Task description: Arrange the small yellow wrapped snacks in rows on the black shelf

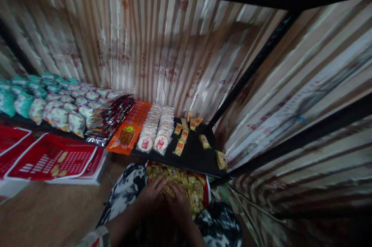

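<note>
Between my knees stands a red-and-white box (207, 190) full of small yellow snack packets (196, 196). My left hand (154, 193) reaches into it from the left, its fingers bent over the packets. Close beside it, my right hand (178, 200) has its fingers curled inward. A yellow snack packet (169, 190) shows between the two hands, and both seem closed on it; dim light blurs the fingertips. Just beyond the box, several like packets (179, 147) lie loosely lined up on a black shelf (194, 159), with single ones (204, 141) nearer its right end.
Left along the shelf are two rows of round white crackers (160, 143), an orange packet (124, 134), dark packets (116, 117), and white and teal bags (56, 115). Red printed boxes (61, 158) sit on the floor at left. Black posts (255, 64) and striped sheeting (162, 45) enclose the shelf.
</note>
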`<state>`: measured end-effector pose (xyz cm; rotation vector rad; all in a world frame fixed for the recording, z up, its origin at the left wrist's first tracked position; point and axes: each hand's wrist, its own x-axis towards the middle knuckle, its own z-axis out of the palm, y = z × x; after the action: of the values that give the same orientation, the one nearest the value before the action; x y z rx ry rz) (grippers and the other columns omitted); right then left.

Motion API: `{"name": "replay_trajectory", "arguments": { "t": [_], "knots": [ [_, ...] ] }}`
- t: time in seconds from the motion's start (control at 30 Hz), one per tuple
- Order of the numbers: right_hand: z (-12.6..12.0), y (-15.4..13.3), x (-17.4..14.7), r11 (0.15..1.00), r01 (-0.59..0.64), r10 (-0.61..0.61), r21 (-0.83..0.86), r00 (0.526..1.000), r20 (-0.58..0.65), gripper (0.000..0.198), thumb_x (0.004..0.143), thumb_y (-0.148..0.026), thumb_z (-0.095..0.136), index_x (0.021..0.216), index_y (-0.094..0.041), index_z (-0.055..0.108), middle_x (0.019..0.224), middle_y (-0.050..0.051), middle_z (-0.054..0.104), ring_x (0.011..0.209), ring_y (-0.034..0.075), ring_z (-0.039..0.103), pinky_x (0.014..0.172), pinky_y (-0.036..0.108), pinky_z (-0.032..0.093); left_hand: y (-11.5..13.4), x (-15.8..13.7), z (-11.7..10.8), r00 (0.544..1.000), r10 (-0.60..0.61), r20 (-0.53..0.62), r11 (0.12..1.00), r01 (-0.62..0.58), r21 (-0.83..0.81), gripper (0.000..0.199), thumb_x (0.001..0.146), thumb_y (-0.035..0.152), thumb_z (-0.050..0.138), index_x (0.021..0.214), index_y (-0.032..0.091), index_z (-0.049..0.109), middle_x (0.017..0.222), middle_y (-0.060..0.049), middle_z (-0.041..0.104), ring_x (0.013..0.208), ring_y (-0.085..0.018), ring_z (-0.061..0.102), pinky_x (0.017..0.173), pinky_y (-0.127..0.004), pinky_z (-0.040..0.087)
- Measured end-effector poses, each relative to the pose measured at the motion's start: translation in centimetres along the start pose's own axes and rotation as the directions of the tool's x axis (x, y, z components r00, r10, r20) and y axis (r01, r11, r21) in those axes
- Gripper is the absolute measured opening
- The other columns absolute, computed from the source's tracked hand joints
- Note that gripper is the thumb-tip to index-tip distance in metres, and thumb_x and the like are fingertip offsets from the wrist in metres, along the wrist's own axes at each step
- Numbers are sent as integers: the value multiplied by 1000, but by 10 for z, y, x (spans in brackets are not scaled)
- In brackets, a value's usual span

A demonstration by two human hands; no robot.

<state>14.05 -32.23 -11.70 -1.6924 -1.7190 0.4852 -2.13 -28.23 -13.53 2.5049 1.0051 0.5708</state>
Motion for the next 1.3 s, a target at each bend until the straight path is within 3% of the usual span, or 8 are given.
{"name": "replay_trajectory", "arguments": {
  "t": [0.2, 0.37, 0.5, 0.6, 0.87, 1.07, 1.17, 1.3],
  "knots": [
    [-12, -12, 3, 982, -82, 68, 170, 994, 87, 28, 72, -25, 53, 95, -19, 67, 97, 8, 68, 92, 22, 62, 84, 33, 48, 17, 0, -19, 999, -15, 39, 1000, 15, -3, 33, 86, 20, 42, 118, 19, 51, 114, -8, 60, 105, -19, 56, 91, -32, 47],
    [-32, -22, 10, 897, -280, 231, 343, 957, 178, 45, 73, -41, 56, 112, -18, 59, 85, 5, 69, 56, 15, 59, 55, 27, 49, 35, 9, -33, 984, -175, -43, 980, 170, -100, 32, 88, 25, 37, 113, 16, 55, 107, -10, 63, 101, -20, 58, 89, -33, 48],
    [-52, -36, 30, 815, -297, 258, 497, 955, 146, 45, 71, -44, 61, 110, -20, 59, 85, 3, 68, 70, 17, 61, 65, 27, 49, 43, 27, -49, 956, -272, -105, 939, 241, -246, 38, 88, 30, 34, 115, 14, 55, 115, -12, 61, 108, -21, 55, 95, -35, 43],
    [-61, -44, 48, 717, -290, 272, 634, 954, 128, 41, 69, -44, 64, 102, -20, 60, 93, 4, 67, 80, 17, 61, 70, 27, 48, 44, 46, -62, 928, -350, -128, 869, 271, -413, 37, 88, 36, 36, 112, 19, 57, 112, -9, 63, 104, -20, 57, 93, -32, 43],
    [-69, -43, 81, 533, -352, 424, 770, 898, 117, 36, 66, -46, 67, 86, -17, 62, 65, -2, 61, 54, 9, 53, 49, 18, 40, 42, 85, -77, 837, -547, -9, 624, 401, -671, 39, 79, 36, 50, 112, 16, 55, 81, -3, 63, 67, -13, 56, 66, -24, 46],
    [-71, -39, 101, 398, -369, 503, 840, 853, 136, 42, 61, -46, 71, 90, -17, 59, 73, 0, 65, 56, 10, 57, 54, 20, 46, 46, 113, -76, 790, -614, -16, 497, 370, -785, 49, 76, 22, 53, 124, 19, 44, 91, -2, 59, 68, -9, 55, 65, -20, 46],
    [-68, -32, 108, 484, -384, 497, 786, 860, 114, 44, 64, -51, 66, 90, -17, 59, 76, 3, 67, 62, 14, 61, 58, 25, 49, 44, 129, -81, 753, -658, -26, 502, 412, -760, 51, 75, 16, 50, 125, 21, 43, 99, -3, 59, 68, -9, 55, 67, -22, 47],
    [-78, -17, 119, 848, -260, 365, 463, 918, -153, 52, 68, -50, 60, 106, -15, 58, 99, 11, 66, 89, 24, 60, 78, 37, 50, 36, 146, -93, 796, -600, -82, 658, 433, -616, 48, 71, 11, 49, 119, 18, 50, 110, -7, 59, 91, -16, 58, 86, -29, 46]
  ]
}}
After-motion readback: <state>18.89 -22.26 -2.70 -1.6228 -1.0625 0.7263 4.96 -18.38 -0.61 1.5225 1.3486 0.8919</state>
